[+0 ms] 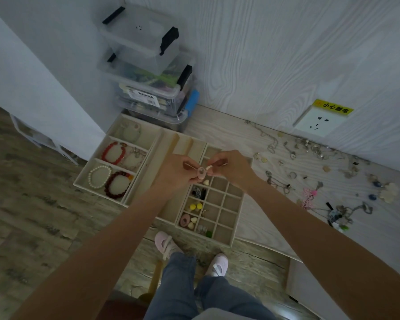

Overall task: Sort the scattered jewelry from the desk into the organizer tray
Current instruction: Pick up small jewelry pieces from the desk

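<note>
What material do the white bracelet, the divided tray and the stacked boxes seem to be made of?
White bracelet: round, softly glossy beads, probably pearl or imitation pearl.
Divided tray: matte beige surface, probably velvet-like fabric lining.
Stacked boxes: clear plastic; contents show through, with black latches.

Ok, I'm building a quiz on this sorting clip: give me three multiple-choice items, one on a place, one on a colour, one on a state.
1. Where does the pearl bracelet lie?
A. in the left tray's near compartment
B. on the desk by the outlet
C. in the small-grid tray

2. What colour are the two round beads in the small-grid tray?
A. blue
B. yellow
C. black

3. What are the hands doing?
A. both resting flat on the desk
B. one reaching into a storage box
C. both pinching a pink ring piece above the trays

Answers:
1 A, it sits beside the dark red bracelet.
2 B, both show bright yellow.
3 C, left hand and right hand meet on the pink ring piece.
</note>
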The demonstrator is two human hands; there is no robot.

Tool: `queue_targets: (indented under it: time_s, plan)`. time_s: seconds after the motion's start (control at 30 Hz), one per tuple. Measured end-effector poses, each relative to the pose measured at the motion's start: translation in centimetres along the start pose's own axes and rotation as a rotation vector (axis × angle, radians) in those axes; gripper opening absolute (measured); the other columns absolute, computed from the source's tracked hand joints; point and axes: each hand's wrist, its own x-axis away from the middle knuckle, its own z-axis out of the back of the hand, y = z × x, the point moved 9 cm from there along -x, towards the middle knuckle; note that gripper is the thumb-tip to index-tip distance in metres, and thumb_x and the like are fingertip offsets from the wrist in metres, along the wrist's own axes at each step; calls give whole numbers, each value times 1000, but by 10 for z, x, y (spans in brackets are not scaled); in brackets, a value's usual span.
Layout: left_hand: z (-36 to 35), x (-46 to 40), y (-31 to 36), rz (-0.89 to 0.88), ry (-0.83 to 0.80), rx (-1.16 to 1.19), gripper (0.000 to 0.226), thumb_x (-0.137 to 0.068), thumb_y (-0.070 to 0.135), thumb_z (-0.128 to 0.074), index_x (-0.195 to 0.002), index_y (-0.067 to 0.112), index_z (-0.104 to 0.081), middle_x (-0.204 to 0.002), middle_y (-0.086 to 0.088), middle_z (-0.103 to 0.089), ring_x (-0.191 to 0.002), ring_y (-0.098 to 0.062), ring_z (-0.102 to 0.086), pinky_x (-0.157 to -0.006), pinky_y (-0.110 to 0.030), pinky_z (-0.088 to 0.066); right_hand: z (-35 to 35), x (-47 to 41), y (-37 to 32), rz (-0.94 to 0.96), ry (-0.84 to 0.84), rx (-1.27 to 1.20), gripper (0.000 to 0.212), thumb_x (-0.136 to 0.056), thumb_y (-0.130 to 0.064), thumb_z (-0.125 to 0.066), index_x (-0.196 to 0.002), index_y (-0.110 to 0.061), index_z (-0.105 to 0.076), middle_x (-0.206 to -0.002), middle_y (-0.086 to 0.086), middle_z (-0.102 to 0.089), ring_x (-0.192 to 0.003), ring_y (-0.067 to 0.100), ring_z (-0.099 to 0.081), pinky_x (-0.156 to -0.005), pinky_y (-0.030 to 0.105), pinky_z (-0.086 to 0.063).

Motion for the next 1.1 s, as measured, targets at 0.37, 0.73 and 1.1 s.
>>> queue_targets:
  time_s: [0.37,0.73,1.1]
  plan:
    - [-2,-2,-2,81,49,-113,16,-77,3,-73,-63,5,-66,-69,-17,-69,-60,-22,-69,-57,-27,-59,-6,-3,6,34,45,171,10,-77,3,-68,-87,5,-70,-70,8,-64,-46,-5,-53,-67,26,-51]
    - [-16,-14,-11,113,58,-424,17,-82,19,-72,-79,2,-69,-77,-12,-71,-62,-21,-71,-65,-39,-60,-17,2,9,57,55,609,13,-86,-21,-63,-96,-15,-70,-104,7,-64,-96,23,-62,-80,38,-53]
    - [-27,3,19,-238,4,-983,20,-93,23,-54,-112,16,-55,-110,-7,-47,-93,-26,-57,-70,-34,-47,-21,10,8,72,88,702,18,-90,-21,-57,-105,-22,-67,-106,5,-56,-101,23,-59,-74,33,-46]
